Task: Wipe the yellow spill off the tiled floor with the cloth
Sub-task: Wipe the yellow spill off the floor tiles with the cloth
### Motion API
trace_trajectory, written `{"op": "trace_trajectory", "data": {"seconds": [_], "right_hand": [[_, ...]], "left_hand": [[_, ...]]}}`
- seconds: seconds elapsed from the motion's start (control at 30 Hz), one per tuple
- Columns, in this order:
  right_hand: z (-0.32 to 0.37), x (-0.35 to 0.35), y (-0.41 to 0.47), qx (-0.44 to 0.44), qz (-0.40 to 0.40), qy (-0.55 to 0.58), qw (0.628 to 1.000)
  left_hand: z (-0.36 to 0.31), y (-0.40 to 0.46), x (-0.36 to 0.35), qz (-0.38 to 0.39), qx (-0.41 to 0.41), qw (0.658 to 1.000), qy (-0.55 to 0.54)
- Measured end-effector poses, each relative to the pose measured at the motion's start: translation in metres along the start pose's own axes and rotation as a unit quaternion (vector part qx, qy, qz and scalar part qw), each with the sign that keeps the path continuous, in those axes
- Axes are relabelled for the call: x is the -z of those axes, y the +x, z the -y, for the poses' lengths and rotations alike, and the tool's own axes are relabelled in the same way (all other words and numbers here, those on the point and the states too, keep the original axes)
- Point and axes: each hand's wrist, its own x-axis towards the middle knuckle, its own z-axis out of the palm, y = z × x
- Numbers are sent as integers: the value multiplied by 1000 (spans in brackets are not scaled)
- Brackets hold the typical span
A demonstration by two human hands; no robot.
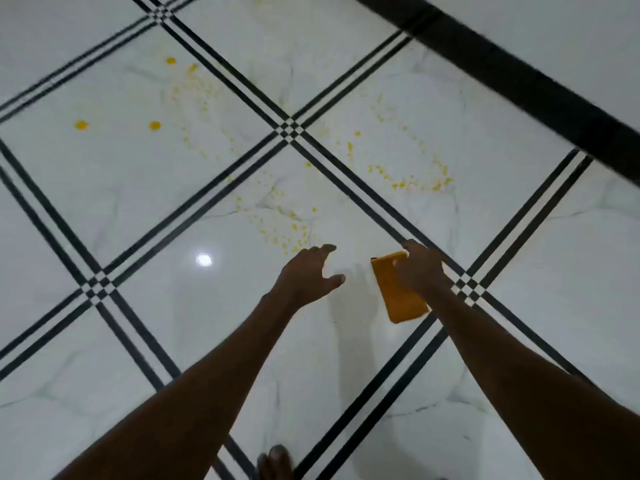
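orange cloth point(398, 289), folded into a flat rectangle, hangs pinched at its top edge in your right hand point(420, 268), over the white tile just near the closest yellow spill point(284, 223). your left hand point(308, 271) is spread and holds nothing. lay the cloth flat before you wipe, press with the palm, and drag the specks toward you rather than scattering them. the spill looks thin and speckled across three tiles of the tiled floor point(173, 306), with bigger drops far left point(154, 125), so work near to far.
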Motion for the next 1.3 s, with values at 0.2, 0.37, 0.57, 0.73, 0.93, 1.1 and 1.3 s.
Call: {"op": "trace_trajectory", "data": {"seconds": [0.2, 0.37, 0.57, 0.73, 0.93, 1.1, 1.3], "right_hand": [[-28, -41, 26, 18, -102, 36, 994], [-45, -46, 32, -34, -137, 114, 983], [-44, -16, 25, 56, -36, 149, 987], [-19, 34, 11, 120, 20, 180, 976], [12, 79, -16, 165, -123, 170, 964], [3, 28, -30, 171, -69, 69, 980], [-28, -110, -16, 173, -116, -42, 977]], "left_hand": [[17, 55, -38, 39, -64, 996, 45], [8, 87, -53, 46, -120, 992, 6], [-26, 110, -58, 76, -187, 979, 2], [-44, 113, -33, 56, -234, 971, 9], [-51, 96, 28, -58, -232, 968, -83], [-25, 68, 5, -73, -250, 963, 68], [64, 35, -13, -36, -144, 962, 230]]}}
